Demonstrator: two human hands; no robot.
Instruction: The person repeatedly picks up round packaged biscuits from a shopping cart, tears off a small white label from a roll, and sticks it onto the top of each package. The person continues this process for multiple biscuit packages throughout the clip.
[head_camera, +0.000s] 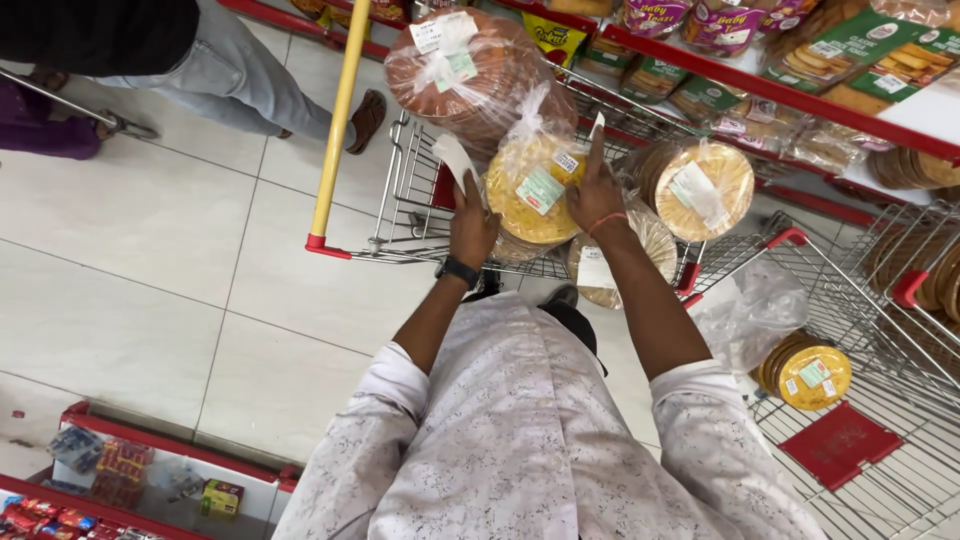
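Note:
My left hand (472, 228), with a black watch at the wrist, pinches a white paper slip (454, 157) over a wire shopping cart (405, 190). My right hand (596, 195), with a red thread at the wrist, holds a thin white slip (597, 127) up between its fingers. Between the two hands sits a round yellow flatbread pack (535, 185) in a clear bag with a green and white label. Behind it lies a large brown round pack (470, 75). Another labelled yellow pack (705, 188) rests to the right, and a paler one (610, 265) lies under my right forearm.
A yellow pole with a red end (338, 120) slants past the cart's left side. Another person's legs in jeans and sandals (240, 85) stand at the top left. A second cart (880, 400) on the right holds a yellow pack (808, 375). Red shelves of baked goods (800, 90) run along the top right.

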